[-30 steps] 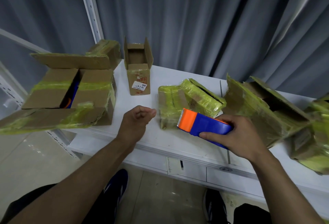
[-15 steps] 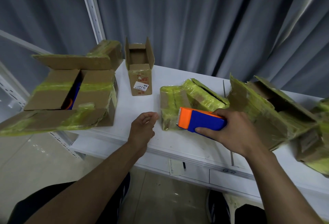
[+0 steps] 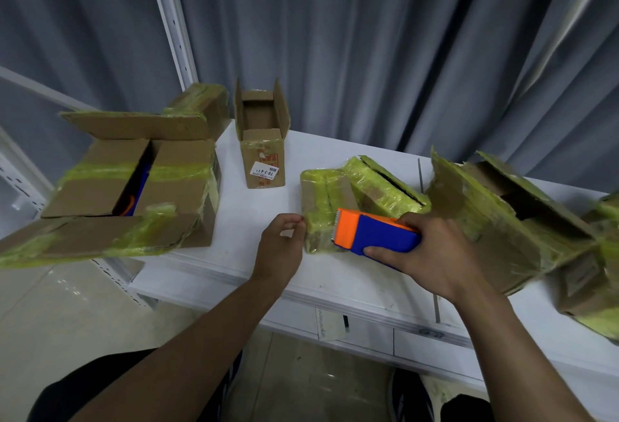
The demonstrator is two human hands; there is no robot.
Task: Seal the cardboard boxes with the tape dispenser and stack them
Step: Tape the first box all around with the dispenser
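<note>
Right hand [image 3: 435,260] grips the tape dispenser [image 3: 378,234], orange end pointing left over the small taped box [image 3: 318,207]; left hand [image 3: 279,250] curls beside it, grasp unclear.

This looks like a packing or storage room: reused cardboard boxes [image 3: 182,188] with yellowish tape, one bearing a shipping label [image 3: 264,169], crowd a white worktable [image 3: 241,217] beside a slotted shelf upright [image 3: 169,16] and grey curtains [image 3: 368,36].
</note>
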